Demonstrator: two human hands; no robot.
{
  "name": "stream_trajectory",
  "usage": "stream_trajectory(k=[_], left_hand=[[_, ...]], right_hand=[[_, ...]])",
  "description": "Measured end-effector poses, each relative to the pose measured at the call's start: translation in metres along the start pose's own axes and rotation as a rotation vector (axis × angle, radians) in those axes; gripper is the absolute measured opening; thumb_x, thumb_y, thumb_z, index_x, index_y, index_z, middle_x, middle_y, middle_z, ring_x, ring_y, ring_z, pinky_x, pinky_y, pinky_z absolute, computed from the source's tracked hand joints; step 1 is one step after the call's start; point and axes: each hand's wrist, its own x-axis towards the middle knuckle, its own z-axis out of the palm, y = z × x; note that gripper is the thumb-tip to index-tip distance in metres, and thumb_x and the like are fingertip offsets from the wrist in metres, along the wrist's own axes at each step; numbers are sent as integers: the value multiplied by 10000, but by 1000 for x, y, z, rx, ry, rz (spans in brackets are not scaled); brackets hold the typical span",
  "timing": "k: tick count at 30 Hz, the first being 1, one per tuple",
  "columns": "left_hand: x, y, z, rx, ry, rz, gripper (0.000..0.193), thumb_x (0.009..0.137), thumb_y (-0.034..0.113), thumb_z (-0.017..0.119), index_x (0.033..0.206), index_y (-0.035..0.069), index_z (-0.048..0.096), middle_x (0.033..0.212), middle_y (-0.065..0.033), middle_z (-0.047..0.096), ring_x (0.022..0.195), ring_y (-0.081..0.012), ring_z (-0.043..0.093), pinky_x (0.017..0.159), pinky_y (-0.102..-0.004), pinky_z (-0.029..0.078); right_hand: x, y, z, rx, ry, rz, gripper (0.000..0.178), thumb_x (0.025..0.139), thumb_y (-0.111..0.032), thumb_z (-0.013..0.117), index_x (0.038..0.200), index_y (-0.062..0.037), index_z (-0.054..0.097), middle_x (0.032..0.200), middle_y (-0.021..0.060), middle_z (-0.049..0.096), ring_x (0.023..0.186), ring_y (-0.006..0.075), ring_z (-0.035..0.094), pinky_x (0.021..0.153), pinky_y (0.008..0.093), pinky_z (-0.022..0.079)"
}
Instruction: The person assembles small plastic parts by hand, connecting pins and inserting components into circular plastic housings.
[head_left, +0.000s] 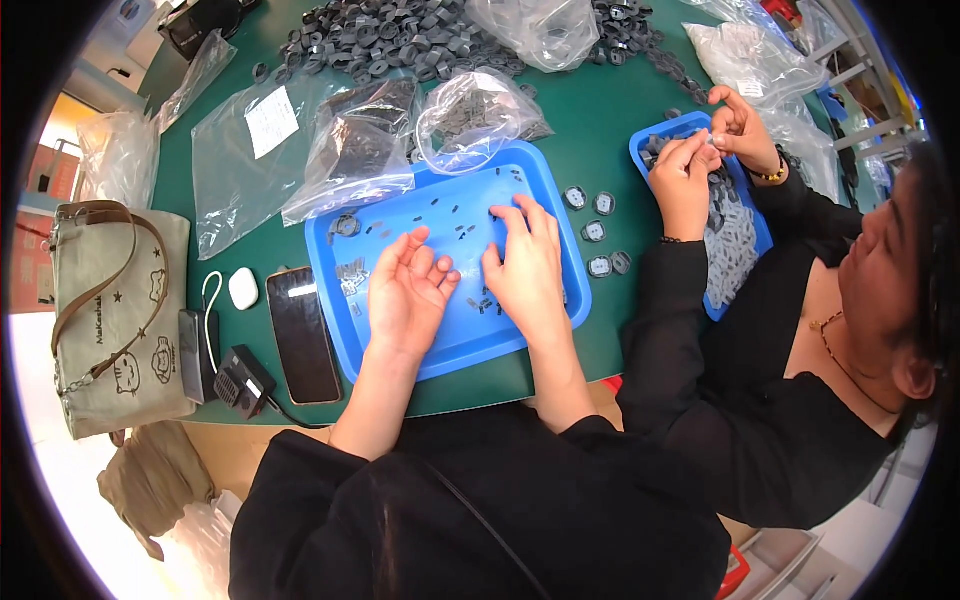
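Note:
A blue tray (572,265) lies in front of me, with both my hands over it. My left hand (410,290) is palm up, its fingers loosely curled and apart, with nothing visible in it. Palm down, my right hand (530,262) has spread fingers, and its index fingertip touches or nearly touches a tiny black piece on the tray floor. Similar small black pieces (464,232) are scattered between the hands and beneath them. Small pale strips (352,274) lie at the tray's left side, below a grey round part (346,226).
Several grey round parts (596,231) sit right of the tray. Clear bags (355,150) and a heap of grey rings (400,40) lie beyond it. A phone (305,335), charger (243,380) and canvas bag (125,320) are left. A co-worker's hands (690,170) work over another blue tray (762,240).

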Motion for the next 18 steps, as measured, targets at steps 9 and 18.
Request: stream_trajectory(k=[9,18], left_hand=[[-1,0,0,3,-2,-13,219,974,258,507,1025,64,597,727,-17,546,767,-188,531,750,-344,451],[3,0,-5,60,-26,-6,242,958,292,513,1047,69,547,759,-9,501,795,-201,527,774,-352,443]], right_hand=[[11,-3,-13,444,-34,87,292,771,109,534,1001,-24,656,1091,194,623,920,336,643,780,364,529],[4,3,0,205,-72,-164,263,753,91,593,983,-28,641,1091,185,626,948,341,629,817,391,514]])
